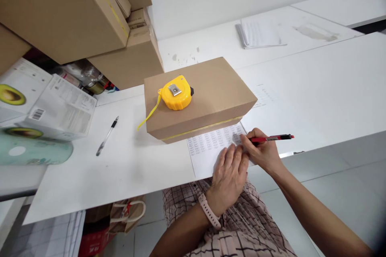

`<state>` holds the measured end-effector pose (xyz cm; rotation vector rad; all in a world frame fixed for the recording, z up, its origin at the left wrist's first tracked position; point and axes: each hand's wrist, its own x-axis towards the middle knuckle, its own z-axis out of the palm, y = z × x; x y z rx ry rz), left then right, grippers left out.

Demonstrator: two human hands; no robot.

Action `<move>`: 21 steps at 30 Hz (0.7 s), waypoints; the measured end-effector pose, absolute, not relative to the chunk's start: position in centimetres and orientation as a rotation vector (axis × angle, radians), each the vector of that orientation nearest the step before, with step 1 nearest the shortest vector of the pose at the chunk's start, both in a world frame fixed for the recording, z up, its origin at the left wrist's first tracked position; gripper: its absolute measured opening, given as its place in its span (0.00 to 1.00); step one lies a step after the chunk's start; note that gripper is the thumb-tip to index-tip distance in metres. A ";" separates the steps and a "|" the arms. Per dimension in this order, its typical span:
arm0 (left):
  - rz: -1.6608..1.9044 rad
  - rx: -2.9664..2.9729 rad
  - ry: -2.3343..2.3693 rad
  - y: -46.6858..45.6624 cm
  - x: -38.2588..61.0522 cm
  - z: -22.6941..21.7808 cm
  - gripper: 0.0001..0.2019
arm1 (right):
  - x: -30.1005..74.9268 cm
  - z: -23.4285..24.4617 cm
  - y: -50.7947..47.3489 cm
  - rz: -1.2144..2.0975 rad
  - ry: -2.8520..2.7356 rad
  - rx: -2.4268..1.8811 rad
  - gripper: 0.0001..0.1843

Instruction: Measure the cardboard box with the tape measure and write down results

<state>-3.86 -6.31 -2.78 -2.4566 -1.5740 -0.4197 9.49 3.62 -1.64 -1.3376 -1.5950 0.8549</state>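
My right hand (263,151) is closed round a red pen (271,138), its tip down on a printed sheet (208,148) at the table's front edge. My left hand (229,172) lies flat with fingers stretched out on the same sheet, just left of the right hand. Right behind the sheet stands a brown cardboard box (211,96) with yellow tape along its side. A yellow tape measure (175,93) rests on top of the box, its strap hanging over the left edge.
A black and silver pen (107,135) lies on the white table (316,96) left of the box. Large cardboard boxes (75,12) are stacked at the back left, above white printed cartons (45,104). A paper stack (259,34) lies far back. Bags (120,217) sit under the table.
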 end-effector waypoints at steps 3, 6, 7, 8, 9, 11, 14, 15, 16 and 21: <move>-0.439 -2.458 -1.582 -6.3 -3.8 -2.8 0.24 | 9.5 -1.6 3.6 0.863 -1.589 -1.347 0.21; -0.466 -2.464 -1.603 -6.2 -3.8 -2.7 0.24 | 9.5 -1.7 3.7 0.870 -1.586 -1.353 0.21; -0.470 -2.469 -1.610 -6.2 -3.7 -2.7 0.24 | 9.6 -1.7 3.7 0.868 -1.585 -1.353 0.21; -0.473 -2.472 -1.617 -6.2 -3.7 -2.7 0.24 | 9.6 -1.8 3.7 0.868 -1.579 -1.355 0.21; -0.472 -2.477 -1.620 -6.1 -3.7 -2.7 0.23 | 9.7 -1.8 3.7 0.871 -1.571 -1.360 0.21; -0.470 -2.482 -1.621 -6.1 -3.7 -2.7 0.23 | 9.7 -1.9 3.7 0.874 -1.548 -1.373 0.21; -0.475 -2.482 -1.620 -6.2 -3.7 -2.8 0.23 | 9.8 -1.8 3.7 0.873 -1.536 -1.386 0.22; -0.474 -2.482 -1.619 -6.2 -3.7 -2.8 0.23 | 9.7 -1.8 3.7 0.869 -1.536 -1.385 0.22; -0.474 -2.480 -1.618 -6.2 -3.7 -2.8 0.23 | 9.7 -1.8 3.7 0.867 -1.538 -1.383 0.22; -0.451 -2.485 -1.608 -6.2 -3.7 -2.9 0.24 | 9.6 -1.7 3.7 0.864 -1.554 -1.369 0.21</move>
